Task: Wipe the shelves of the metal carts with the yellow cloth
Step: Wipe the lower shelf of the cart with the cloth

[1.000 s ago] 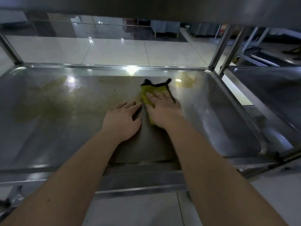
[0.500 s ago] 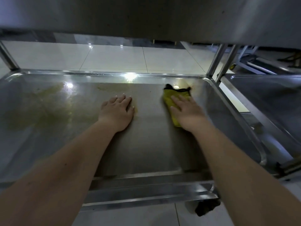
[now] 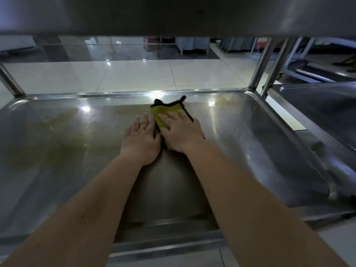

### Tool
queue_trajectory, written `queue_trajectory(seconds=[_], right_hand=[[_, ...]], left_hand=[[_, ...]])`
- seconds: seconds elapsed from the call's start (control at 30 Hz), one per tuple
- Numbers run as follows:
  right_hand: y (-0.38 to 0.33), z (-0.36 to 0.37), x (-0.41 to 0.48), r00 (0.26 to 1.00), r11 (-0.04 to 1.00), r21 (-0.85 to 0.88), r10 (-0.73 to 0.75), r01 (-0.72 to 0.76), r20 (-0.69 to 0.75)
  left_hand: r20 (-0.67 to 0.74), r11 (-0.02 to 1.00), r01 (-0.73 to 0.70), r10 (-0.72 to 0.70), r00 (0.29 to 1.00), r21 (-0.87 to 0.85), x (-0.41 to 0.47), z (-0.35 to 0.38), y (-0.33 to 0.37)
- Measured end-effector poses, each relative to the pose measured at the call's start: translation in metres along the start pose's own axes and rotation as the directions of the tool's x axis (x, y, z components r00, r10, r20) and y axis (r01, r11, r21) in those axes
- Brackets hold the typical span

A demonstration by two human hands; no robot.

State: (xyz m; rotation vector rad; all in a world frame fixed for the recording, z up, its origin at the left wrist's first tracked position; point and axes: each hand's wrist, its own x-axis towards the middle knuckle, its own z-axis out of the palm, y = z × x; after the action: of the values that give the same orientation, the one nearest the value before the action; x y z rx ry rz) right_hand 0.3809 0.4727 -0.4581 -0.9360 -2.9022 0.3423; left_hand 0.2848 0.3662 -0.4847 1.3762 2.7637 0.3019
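The right hand (image 3: 178, 132) pressed flat on the yellow cloth (image 3: 163, 112); the left hand (image 3: 141, 139) lay open on the shelf (image 3: 250, 143). The folded cloth could perhaps smear the yellowish residue (image 3: 48, 135).

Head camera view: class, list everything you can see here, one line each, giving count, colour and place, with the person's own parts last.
Cart shelf: one, silver metal, fills the middle, under both hands.
Yellowish smears: several, left part and far right corner of the shelf.
Yellow cloth: one, yellow with black edging, flat on the shelf near its far edge.
Upper shelf: one, grey metal, across the top.
Second cart: one, silver, at right.
Floor tiles: many, white, beyond the cart.
Left hand: flat on the shelf beside the cloth.
Right hand: flat, pressing the cloth.
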Motion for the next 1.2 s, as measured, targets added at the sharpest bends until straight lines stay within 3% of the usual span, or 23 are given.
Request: queue_trajectory(seconds=[0.07, 0.13, 0.23, 0.37, 0.43, 0.53, 0.67, 0.77, 0.9, 1.07, 1.2], right_hand=[[0.011, -0.004, 0.003, 0.999, 0.999, 0.027, -0.046, 0.046, 0.015], [0.051, -0.015, 0.004, 1.0, 1.0, 0.015, 0.011, -0.01, -0.007], [0.138, -0.036, -0.003, 0.963, 0.968, 0.043, 0.251, -0.248, -0.095], [0.203, -0.052, -0.021, 0.828, 0.835, 0.079, 0.55, -0.544, -0.113], [0.187, -0.047, -0.022, 0.83, 0.839, 0.016, 0.541, -0.544, -0.135], [0.12, -0.03, -0.01, 0.912, 0.92, -0.036, 0.38, -0.39, -0.156], [-0.002, 0.005, -0.005, 0.997, 0.997, -0.024, 0.077, -0.078, -0.026], [-0.02, 0.009, -0.012, 0.999, 0.999, 0.04, -0.033, 0.032, 0.032], [0.065, -0.019, -0.024, 0.989, 0.989, 0.021, 0.149, -0.148, -0.025], [0.188, -0.054, -0.093, 0.871, 0.873, 0.036, 0.489, -0.487, -0.053], [0.167, -0.047, -0.111, 0.841, 0.843, -0.041, 0.531, -0.537, -0.103]], left_hand=[[0.01, 1.0, -0.006, 0.006, 1.0, -0.004, 0.001, -0.001, -0.002], [0.02, 1.0, -0.021, 0.021, 1.0, 0.016, 0.001, -0.002, -0.003], [0.018, 0.999, -0.027, 0.026, 0.999, 0.027, 0.003, 0.001, -0.004], [-0.006, 0.999, -0.028, 0.028, 1.0, 0.019, 0.005, 0.005, -0.003], [-0.006, 1.0, -0.025, 0.025, 1.0, 0.016, 0.005, 0.005, -0.003], [-0.017, 0.998, -0.015, 0.014, 1.0, -0.068, 0.004, 0.001, -0.004], [-0.033, 0.978, 0.032, -0.04, 0.999, -0.206, 0.006, -0.004, -0.009], [-0.013, 0.984, 0.03, -0.033, 0.999, -0.176, 0.003, -0.005, -0.012], [-0.001, 0.994, -0.006, 0.006, 1.0, -0.109, -0.001, -0.005, -0.01], [0.028, 0.999, -0.012, 0.014, 1.0, -0.048, -0.002, -0.007, -0.005], [0.052, 1.0, -0.01, 0.011, 0.999, -0.012, -0.007, -0.012, -0.001]])
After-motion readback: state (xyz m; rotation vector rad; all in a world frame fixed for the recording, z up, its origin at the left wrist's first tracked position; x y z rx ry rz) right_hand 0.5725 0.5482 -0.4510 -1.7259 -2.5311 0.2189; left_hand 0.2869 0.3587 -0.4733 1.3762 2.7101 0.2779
